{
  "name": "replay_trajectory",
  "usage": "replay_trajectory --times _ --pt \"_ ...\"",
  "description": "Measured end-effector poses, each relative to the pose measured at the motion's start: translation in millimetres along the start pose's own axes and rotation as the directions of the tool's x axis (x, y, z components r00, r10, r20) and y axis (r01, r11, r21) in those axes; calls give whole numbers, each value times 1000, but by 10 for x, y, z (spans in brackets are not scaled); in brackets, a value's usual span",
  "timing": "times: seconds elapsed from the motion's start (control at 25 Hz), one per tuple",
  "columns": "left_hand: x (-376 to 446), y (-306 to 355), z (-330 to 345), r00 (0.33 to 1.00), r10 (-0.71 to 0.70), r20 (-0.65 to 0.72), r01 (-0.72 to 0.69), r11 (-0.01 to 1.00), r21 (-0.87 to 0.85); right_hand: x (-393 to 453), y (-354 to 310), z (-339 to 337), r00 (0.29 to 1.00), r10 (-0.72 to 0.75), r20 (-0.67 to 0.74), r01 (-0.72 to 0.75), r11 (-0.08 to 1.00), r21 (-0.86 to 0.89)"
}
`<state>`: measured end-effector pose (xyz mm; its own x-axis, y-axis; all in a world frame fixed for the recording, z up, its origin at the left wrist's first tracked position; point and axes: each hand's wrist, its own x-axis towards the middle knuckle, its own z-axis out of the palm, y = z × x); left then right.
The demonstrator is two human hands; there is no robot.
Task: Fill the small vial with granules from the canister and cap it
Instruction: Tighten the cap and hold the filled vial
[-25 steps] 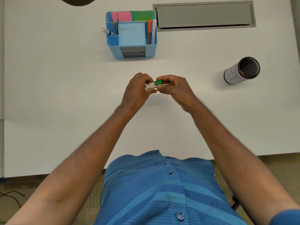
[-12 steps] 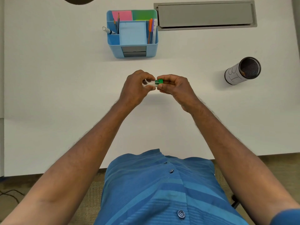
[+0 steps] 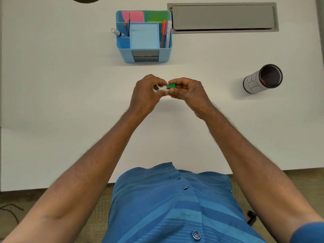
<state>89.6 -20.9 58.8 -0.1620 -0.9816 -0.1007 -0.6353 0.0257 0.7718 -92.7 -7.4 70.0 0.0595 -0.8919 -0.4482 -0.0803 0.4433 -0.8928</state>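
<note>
A small clear vial [image 3: 160,88] lies sideways between my two hands above the middle of the white desk. My left hand [image 3: 146,95] pinches the vial's body. My right hand [image 3: 188,92] grips the green cap [image 3: 171,86] at the vial's right end. Whether the vial holds granules I cannot tell. The canister [image 3: 262,78], a white-wrapped tube with handwriting and a dark open mouth, stands at the right, well apart from both hands.
A blue desk organiser [image 3: 143,53] with pens, pencils and sticky notes stands behind my hands. A grey cable-tray lid [image 3: 222,17] is set into the desk at the back right. The desk's front edge [image 3: 70,187] runs near my body.
Both hands stay together on the vial and cap, having drifted very slightly. My right fingers have shifted a little on the green cap. The canister has not moved.
</note>
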Motion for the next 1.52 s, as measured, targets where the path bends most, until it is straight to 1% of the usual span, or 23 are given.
replay_trajectory --times 0.16,0.28,0.36,0.4,0.44,0.52,0.6,0.68,0.8,0.88,1.0,1.12,1.2,1.28,1.32,1.44,1.52 --pt "67 -82 -77 1000 -19 -17 18 996 -85 129 -87 98 999 3 32 -3 1000 5" --pt "239 -121 -207 994 -27 -104 18 997 -79 392 -303 254 999 -4 41 4 1000 -2" --pt "384 -186 -312 984 -54 -170 44 997 -61 594 -493 360 1000 -18 10 19 1000 -20" --pt "464 -238 -384 974 -78 -212 61 994 -87 713 -594 413 999 -41 -16 41 999 -34" --pt "533 -299 -458 958 -121 -259 88 987 -135 817 -685 460 996 -72 -46 69 996 -59" --pt "681 -429 -626 897 -282 -340 195 944 -266 1023 -836 558 985 -143 -93 128 981 -145" --pt "818 -552 -742 823 -448 -350 316 872 -373 1204 -923 675 971 -220 -96 186 943 -276" --pt "939 -646 -783 774 -550 -313 389 803 -452 1357 -949 806 950 -308 -50 258 866 -428" --pt "1108 -710 -761 737 -627 -255 447 734 -511 1533 -916 982 925 -377 53 326 711 -623" --pt "1195 -712 -721 720 -654 -232 470 706 -530 1607 -881 1065 909 -394 132 368 615 -698" --pt "1268 -740 -668 713 -668 -213 459 674 -579 1664 -864 1172 873 -436 218 424 459 -781" --pt "1272 -806 -630 699 -693 -176 425 602 -676 1728 -897 1241 876 -397 273 418 347 -839" --pt "1260 -817 -610 695 -701 -163 400 564 -722 1766 -915 1259 889 -345 300 412 318 -854" --pt "1257 -818 -589 692 -701 -171 376 553 -743 1811 -907 1265 902 -295 316 403 311 -861" --pt "1255 -822 -580 690 -702 -176 368 550 -749 1826 -893 1275 904 -273 328 403 289 -868" --pt "1254 -814 -564 688 -702 -183 355 546 -759 1833 -869 1316 896 -246 369 415 168 -894" --pt "1257 -815 -552 684 -704 -188 362 552 -751 1822 -861 1327 896 -236 376 411 119 -904"
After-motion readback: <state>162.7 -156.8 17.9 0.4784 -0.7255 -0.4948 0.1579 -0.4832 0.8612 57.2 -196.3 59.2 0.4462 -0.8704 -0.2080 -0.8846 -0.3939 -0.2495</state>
